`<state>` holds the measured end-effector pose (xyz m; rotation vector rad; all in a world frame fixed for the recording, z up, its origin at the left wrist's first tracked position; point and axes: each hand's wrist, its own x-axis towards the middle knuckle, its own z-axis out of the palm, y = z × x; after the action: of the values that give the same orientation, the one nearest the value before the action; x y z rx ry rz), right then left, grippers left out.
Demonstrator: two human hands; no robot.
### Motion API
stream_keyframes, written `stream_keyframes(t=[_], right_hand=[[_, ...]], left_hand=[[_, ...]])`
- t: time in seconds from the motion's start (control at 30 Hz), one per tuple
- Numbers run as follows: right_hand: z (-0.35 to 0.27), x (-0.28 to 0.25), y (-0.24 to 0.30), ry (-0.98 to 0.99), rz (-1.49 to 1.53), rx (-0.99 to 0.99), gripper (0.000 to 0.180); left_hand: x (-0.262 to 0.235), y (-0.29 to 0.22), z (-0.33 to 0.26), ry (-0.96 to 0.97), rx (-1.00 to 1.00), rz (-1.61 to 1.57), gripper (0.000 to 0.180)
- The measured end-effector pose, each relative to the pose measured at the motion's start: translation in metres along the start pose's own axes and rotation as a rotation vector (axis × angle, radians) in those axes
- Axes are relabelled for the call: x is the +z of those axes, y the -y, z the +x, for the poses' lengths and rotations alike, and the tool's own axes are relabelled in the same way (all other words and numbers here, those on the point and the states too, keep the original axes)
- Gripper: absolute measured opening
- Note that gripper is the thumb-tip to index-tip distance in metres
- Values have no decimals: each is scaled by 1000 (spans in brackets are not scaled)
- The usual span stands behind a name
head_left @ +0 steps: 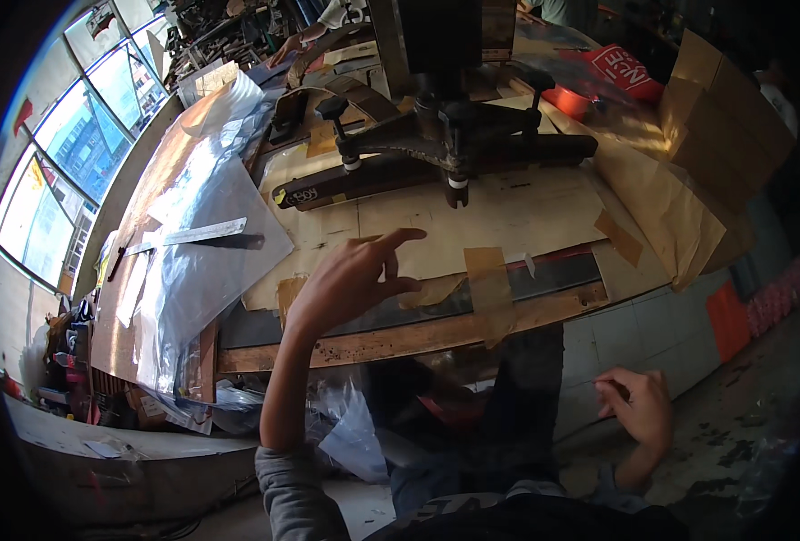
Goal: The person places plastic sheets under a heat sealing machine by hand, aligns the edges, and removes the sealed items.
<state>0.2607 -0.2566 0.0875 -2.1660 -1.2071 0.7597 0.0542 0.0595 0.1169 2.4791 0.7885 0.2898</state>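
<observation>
My left hand [350,275] hovers over the near left part of a cream paper sheet [535,216] on the worktable. Its index finger and thumb are stretched apart, and nothing shows between them. Beyond the fingertips stands a dark metal press with a long bar [531,151] lying across the sheet and black knobs at its sides. A brown tape strip [488,287] runs from the sheet over the wooden front edge [400,340]. Off the table's front right, my right hand [639,408] is held low with curled fingers; whether they hold anything is too small to tell.
Clear plastic sheeting [179,307] and a metal ruler [203,233] lie on the left. Large folded brown paper [716,135] rises at the right, near a red bag [624,74] and an orange tape roll [566,103]. Another person's hand [296,45] shows at the far side.
</observation>
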Motion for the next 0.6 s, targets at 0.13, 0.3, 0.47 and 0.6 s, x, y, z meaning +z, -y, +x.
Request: stream_keyframes(t=[0.13,0.3,0.47,0.6], right_hand=[[60,11,21,-324,-301,-313,22],[174,20,10,-474,-417,-600,34],[192,18,13,-415,-479,-626,45],[200,17,16,-368,-514,-700,50]], left_hand=[[51,25,40,118,270,44,52],[76,5,52,-90,334,51,43],[80,10,49,-205,347,105,39],[79,12,49,-259,452,158,38]])
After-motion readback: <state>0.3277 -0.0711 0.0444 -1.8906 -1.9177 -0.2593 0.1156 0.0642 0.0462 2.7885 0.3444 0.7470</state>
